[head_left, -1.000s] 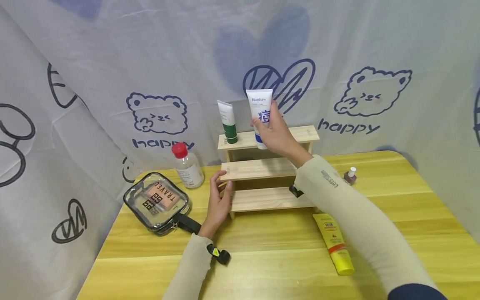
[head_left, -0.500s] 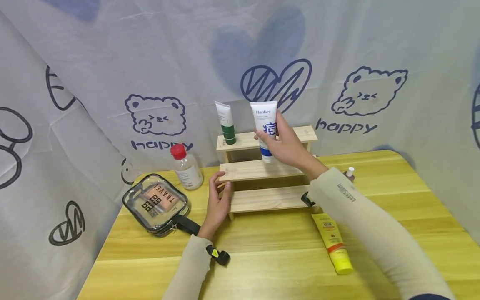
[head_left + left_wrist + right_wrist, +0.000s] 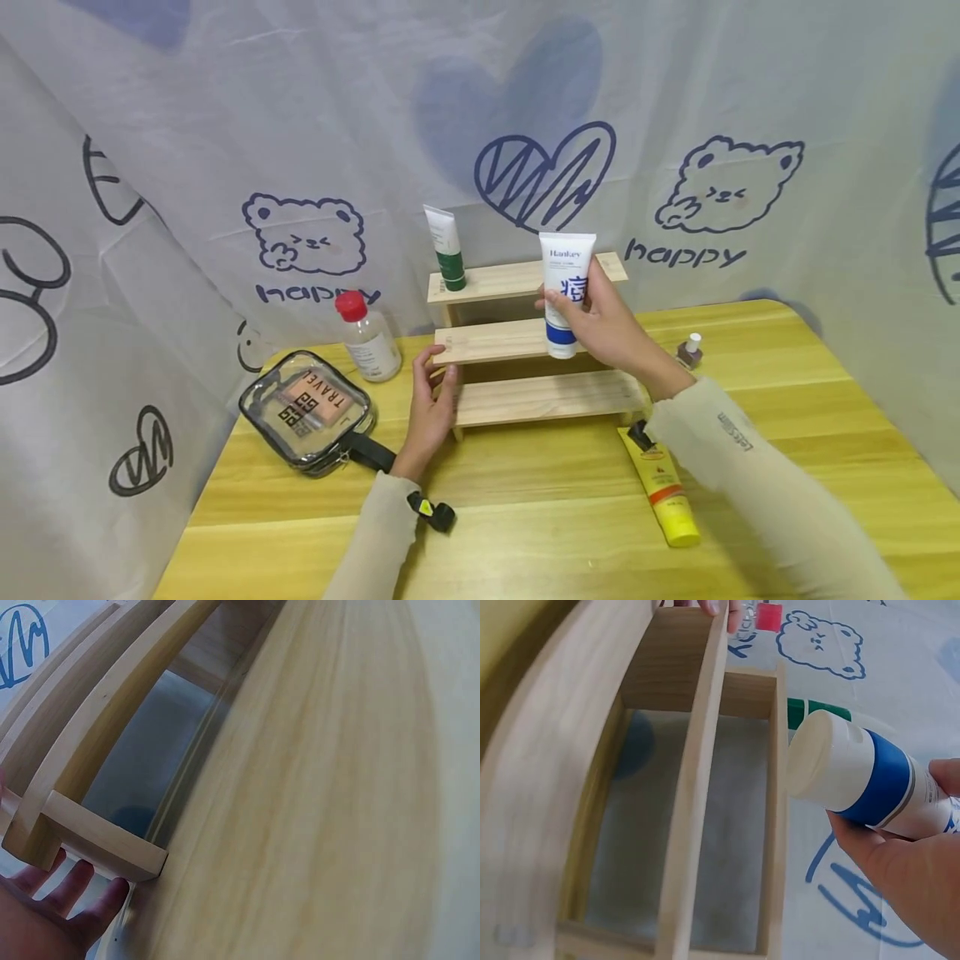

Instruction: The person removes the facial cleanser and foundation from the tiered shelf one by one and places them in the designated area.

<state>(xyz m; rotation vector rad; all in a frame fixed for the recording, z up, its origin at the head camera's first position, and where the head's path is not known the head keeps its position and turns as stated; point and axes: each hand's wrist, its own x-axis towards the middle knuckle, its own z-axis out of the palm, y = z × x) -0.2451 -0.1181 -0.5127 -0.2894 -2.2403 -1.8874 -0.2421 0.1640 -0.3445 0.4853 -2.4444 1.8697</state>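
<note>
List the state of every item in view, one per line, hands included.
White-and-blue tube: upright, cap down, held over the middle step.
Right hand: grips that tube.
Left hand: fingers straight, touching the wooden step rack at its left end.
Green-and-white tube: standing cap down on the top step.
Yellow tube: lying flat on the table.
Red-capped bottle: upright, capped.
Clear pouch: lying flat.
Nail polish bottle: upright, capped.

Two arms in beige sleeves reach forward. The left hand (image 3: 429, 406) is low, its fingers nearly straight and upright. The right hand (image 3: 604, 323) is raised higher, its fingers curled in a grip.
</note>
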